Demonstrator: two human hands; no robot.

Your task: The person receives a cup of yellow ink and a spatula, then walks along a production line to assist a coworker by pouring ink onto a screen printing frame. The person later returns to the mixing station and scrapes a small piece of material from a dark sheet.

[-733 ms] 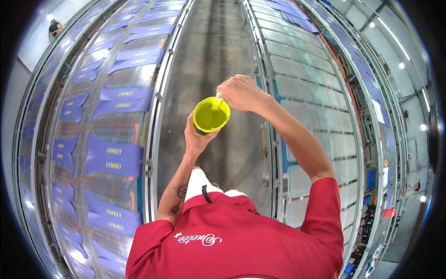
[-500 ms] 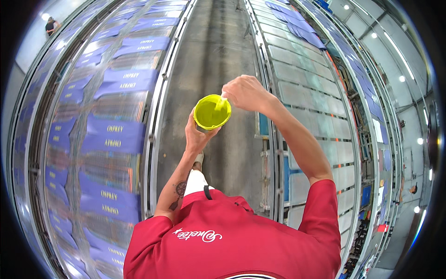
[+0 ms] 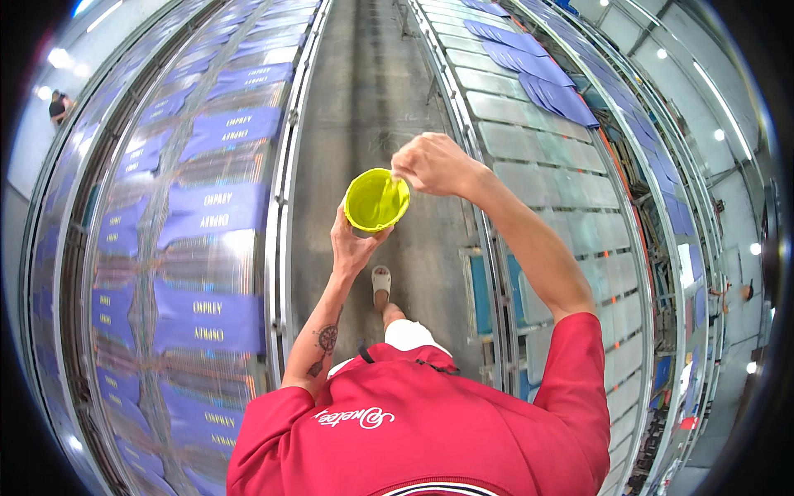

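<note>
Fingers (image 3: 402, 169) of the curled right hand (image 3: 432, 164) pinch a stick (image 3: 389, 193); the left hand (image 3: 354, 246) cups a yellow tub (image 3: 371, 227).

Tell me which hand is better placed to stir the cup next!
Probably the right hand: it seems to hold a stick dipping into the yellow cup. The left hand is steadying the cup's side.

Ceiling lights (image 3: 722, 107): bright white strips and spots on your right and upper left.
Left bench (image 3: 295, 116): you catch white glare off its glossy surface.
Floor (image 3: 347, 107): duller grey.
Right hand (image 3: 434, 165): slightly blurred toward your fingertips (image 3: 399, 169).
Rim: straight edges bow, then your view falls to black.
</note>
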